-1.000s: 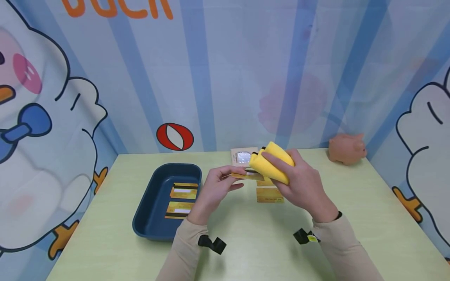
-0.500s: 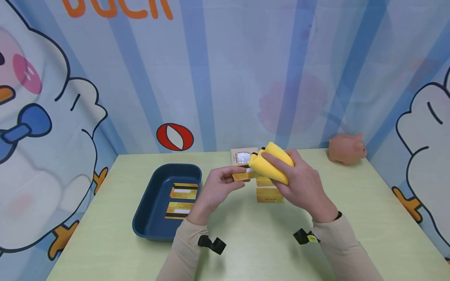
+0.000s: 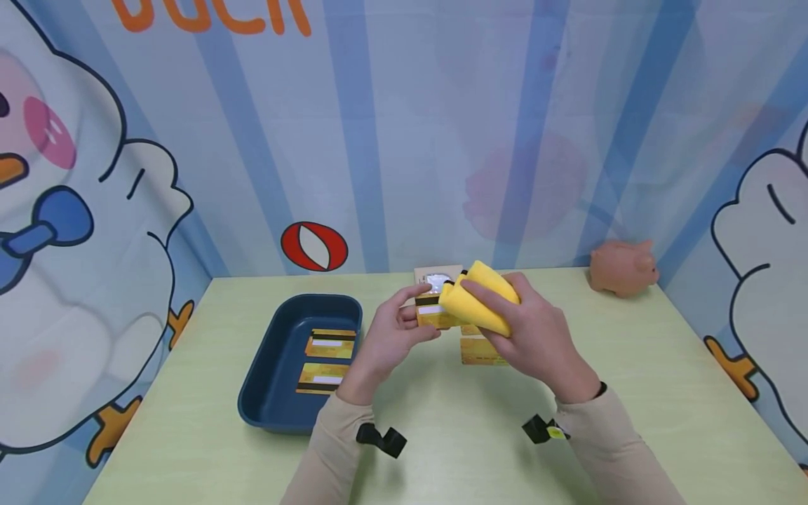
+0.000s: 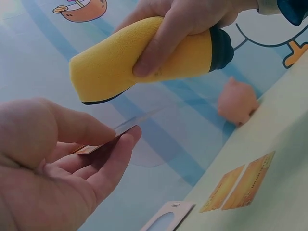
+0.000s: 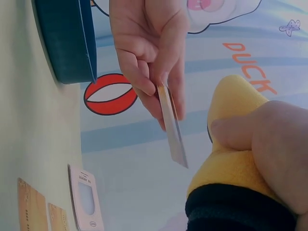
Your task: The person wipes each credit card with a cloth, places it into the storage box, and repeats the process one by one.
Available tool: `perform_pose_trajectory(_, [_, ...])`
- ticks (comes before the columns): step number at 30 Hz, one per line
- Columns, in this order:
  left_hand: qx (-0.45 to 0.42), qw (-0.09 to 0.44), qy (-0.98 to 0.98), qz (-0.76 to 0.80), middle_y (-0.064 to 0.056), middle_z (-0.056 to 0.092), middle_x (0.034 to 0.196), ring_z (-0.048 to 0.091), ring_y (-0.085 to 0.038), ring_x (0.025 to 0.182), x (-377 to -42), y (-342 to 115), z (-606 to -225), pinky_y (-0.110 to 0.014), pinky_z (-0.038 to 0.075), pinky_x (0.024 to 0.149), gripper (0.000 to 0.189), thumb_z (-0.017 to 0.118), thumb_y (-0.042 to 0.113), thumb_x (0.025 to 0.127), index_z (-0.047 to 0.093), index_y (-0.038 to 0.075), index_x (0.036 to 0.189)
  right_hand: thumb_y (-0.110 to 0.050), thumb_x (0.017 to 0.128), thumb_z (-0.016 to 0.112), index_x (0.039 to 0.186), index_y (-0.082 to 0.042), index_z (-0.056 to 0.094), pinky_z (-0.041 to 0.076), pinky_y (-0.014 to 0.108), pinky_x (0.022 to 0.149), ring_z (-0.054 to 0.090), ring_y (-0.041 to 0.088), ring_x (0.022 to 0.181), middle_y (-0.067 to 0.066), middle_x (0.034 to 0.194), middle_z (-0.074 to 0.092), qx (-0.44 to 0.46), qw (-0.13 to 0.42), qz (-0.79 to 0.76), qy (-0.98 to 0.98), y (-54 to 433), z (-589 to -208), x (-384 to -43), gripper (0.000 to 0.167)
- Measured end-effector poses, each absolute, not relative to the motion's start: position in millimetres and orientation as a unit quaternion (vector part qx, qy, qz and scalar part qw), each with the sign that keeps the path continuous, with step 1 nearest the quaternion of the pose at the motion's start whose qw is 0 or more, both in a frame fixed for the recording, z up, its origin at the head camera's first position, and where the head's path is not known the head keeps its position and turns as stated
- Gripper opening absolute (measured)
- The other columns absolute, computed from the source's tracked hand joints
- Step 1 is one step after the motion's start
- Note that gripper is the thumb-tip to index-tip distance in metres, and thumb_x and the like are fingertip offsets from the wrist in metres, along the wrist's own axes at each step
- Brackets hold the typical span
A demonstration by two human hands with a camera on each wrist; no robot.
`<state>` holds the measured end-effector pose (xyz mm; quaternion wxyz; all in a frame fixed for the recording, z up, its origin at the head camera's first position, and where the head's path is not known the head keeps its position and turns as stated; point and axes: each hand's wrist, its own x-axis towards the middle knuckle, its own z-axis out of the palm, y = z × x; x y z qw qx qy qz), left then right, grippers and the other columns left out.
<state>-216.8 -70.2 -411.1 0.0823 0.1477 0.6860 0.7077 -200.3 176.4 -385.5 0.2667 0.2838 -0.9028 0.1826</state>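
My left hand point(image 3: 391, 330) pinches a gold bank card point(image 3: 429, 313) between thumb and fingers, above the table. Its back, with a black stripe and a white strip, faces the head camera. My right hand point(image 3: 536, 337) grips a yellow folded cloth point(image 3: 477, 300) with black edging. In the head view the cloth overlaps the card's right end. The left wrist view shows the cloth point(image 4: 110, 62) above the card point(image 4: 103, 147), with a gap between them. From the right wrist, the card point(image 5: 171, 125) appears nearly edge-on, left of the cloth point(image 5: 236, 110).
A dark blue tray point(image 3: 261, 415) on the left holds two gold cards point(image 3: 331, 343). Two more gold cards point(image 3: 482, 351) lie on the table below my right hand. Behind my hands is a pale pink windowed packet point(image 3: 421, 275). A piggy bank point(image 3: 621, 268) stands at the back right.
The card has turned from nearly edge-on to showing its striped back to the head camera. My right hand has shifted slightly left and down with the cloth.
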Motion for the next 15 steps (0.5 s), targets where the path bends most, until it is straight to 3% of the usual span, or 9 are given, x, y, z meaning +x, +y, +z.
perform_pose_trajectory(15, [0.193, 0.105, 0.692, 0.688, -0.024, 0.066, 0.137, 0.072, -0.028, 0.110, -212.3, -65.9, -408.3, -0.035, 0.062, 0.092, 0.073, 0.065, -0.012, 0.097, 0.036, 0.006, 0.162, -0.014, 0.084, 0.085, 0.149, -0.034, 0.060, 0.057, 0.041, 0.055, 0.062, 0.025, 0.082, 0.017, 0.122, 0.058, 0.334, 0.241, 0.169, -0.895, 160.7, -395.5, -197.8, 0.072])
